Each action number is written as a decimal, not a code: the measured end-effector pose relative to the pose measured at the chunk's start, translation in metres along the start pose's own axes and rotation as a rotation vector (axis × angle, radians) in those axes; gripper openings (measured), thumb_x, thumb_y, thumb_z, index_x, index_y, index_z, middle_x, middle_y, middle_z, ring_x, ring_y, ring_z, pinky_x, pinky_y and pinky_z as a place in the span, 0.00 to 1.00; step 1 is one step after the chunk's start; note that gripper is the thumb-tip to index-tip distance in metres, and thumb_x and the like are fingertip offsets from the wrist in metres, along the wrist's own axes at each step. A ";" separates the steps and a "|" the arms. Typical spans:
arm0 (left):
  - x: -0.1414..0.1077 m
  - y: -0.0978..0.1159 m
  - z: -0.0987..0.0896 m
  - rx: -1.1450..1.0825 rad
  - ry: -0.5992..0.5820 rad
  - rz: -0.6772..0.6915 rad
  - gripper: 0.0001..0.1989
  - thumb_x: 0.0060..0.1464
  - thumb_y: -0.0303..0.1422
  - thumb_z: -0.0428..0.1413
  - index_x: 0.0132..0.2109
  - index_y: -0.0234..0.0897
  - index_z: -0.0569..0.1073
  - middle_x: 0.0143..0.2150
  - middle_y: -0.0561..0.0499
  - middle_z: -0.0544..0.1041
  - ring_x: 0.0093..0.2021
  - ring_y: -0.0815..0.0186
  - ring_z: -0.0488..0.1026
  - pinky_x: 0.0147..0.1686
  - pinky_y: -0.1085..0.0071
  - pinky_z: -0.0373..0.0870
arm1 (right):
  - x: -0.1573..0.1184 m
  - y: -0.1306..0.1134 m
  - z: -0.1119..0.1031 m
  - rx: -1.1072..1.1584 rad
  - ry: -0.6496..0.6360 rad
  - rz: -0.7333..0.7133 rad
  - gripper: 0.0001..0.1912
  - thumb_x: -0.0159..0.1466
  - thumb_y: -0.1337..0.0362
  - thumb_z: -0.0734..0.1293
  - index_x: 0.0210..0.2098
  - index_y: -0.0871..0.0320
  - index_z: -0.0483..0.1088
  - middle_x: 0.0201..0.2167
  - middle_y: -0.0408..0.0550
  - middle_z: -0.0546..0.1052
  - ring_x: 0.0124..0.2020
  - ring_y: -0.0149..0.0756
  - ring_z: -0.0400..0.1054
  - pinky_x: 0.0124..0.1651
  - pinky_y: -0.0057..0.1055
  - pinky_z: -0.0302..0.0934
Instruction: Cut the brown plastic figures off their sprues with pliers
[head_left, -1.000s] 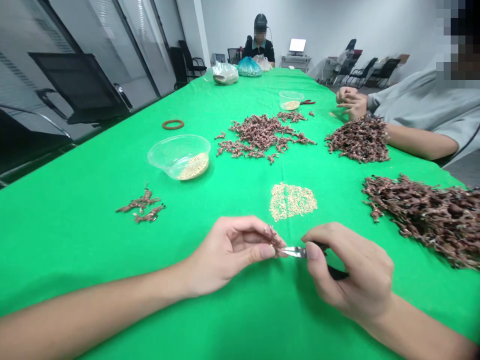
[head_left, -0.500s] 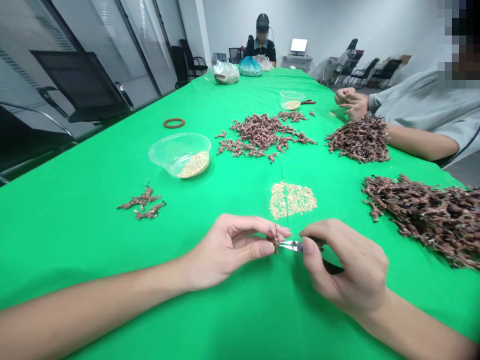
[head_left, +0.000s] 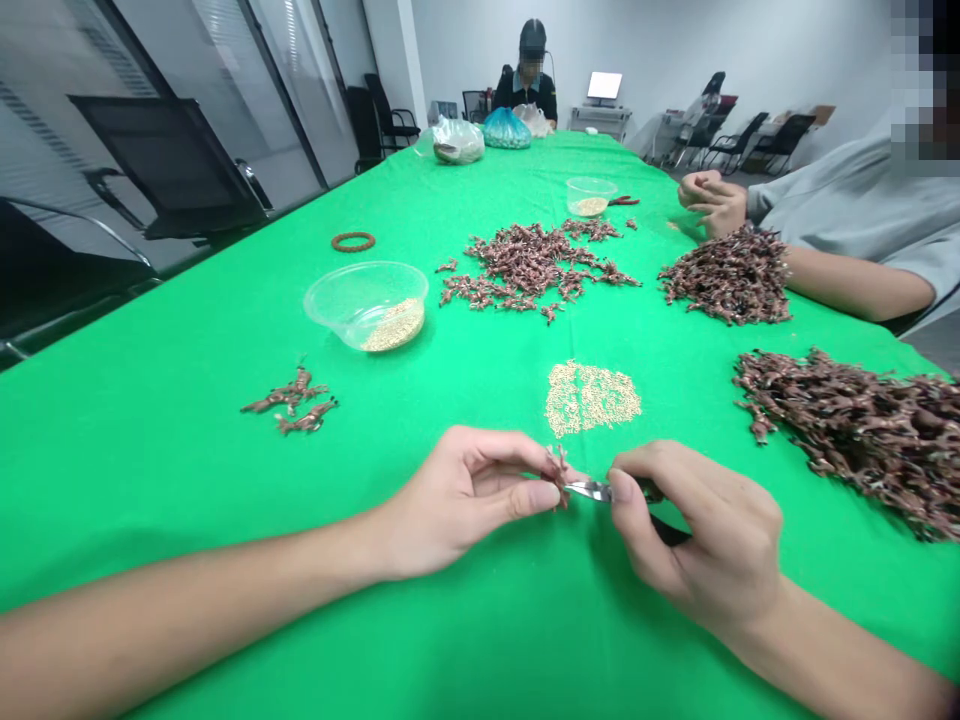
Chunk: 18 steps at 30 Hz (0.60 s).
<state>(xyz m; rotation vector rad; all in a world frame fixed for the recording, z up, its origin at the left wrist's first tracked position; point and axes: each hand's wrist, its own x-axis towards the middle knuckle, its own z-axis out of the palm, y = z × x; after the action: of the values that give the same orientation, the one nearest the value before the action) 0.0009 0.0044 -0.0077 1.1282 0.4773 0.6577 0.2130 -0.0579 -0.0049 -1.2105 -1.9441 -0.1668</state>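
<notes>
Between the thumb and fingers of my left hand (head_left: 480, 495) is a small brown figure (head_left: 559, 478), held above the green cloth. My right hand (head_left: 701, 520) is closed around dark-handled pliers (head_left: 592, 490), whose silver tips point left and meet the figure. The exact contact at the tips is too small to make out. Just beyond my hands lies a flat patch of tiny gold beads (head_left: 592, 398). A few brown figures (head_left: 294, 400) rest on the cloth to the left.
A clear bowl (head_left: 366, 305) holds gold beads, with a brown ring (head_left: 353, 242) behind it. Brown pieces form a middle heap (head_left: 525, 262) and two right heaps (head_left: 727, 278) (head_left: 862, 430). One person's hands (head_left: 712, 203) are at right; another person (head_left: 531, 85) sits far back.
The plier tips look closer together than before, and the figure has turned slightly in my left fingers. The whole view has shifted a little.
</notes>
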 end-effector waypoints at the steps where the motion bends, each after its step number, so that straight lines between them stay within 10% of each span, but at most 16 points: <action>1: 0.001 0.000 0.000 0.001 0.006 0.006 0.06 0.56 0.26 0.63 0.42 0.35 0.79 0.47 0.46 0.83 0.50 0.59 0.79 0.54 0.63 0.74 | 0.000 -0.001 0.000 0.007 -0.008 0.019 0.04 0.63 0.71 0.66 0.32 0.59 0.69 0.23 0.43 0.72 0.22 0.28 0.63 0.27 0.28 0.55; 9: 0.002 0.003 0.004 0.118 0.104 0.041 0.03 0.53 0.26 0.65 0.37 0.34 0.82 0.43 0.46 0.84 0.48 0.59 0.80 0.52 0.65 0.76 | 0.005 -0.012 -0.008 0.241 -0.373 0.450 0.24 0.69 0.57 0.60 0.18 0.56 0.57 0.13 0.37 0.54 0.15 0.25 0.45 0.18 0.30 0.40; 14: -0.002 0.008 0.005 0.327 0.016 0.067 0.04 0.55 0.27 0.64 0.38 0.33 0.83 0.45 0.43 0.84 0.47 0.58 0.80 0.52 0.65 0.76 | 0.005 -0.008 -0.020 0.636 -0.699 0.862 0.25 0.70 0.49 0.59 0.22 0.58 0.69 0.12 0.38 0.64 0.11 0.25 0.52 0.13 0.25 0.45; 18: -0.002 0.008 0.006 0.320 -0.001 0.038 0.06 0.57 0.27 0.62 0.42 0.33 0.82 0.46 0.43 0.83 0.48 0.58 0.79 0.52 0.65 0.75 | 0.007 -0.004 -0.022 0.747 -0.729 0.843 0.26 0.71 0.50 0.57 0.24 0.59 0.71 0.14 0.42 0.71 0.12 0.27 0.61 0.14 0.24 0.51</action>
<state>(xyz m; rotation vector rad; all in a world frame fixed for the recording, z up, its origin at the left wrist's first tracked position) 0.0013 0.0014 0.0023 1.4424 0.5753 0.6278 0.2203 -0.0659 0.0156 -1.5187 -1.5727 1.4622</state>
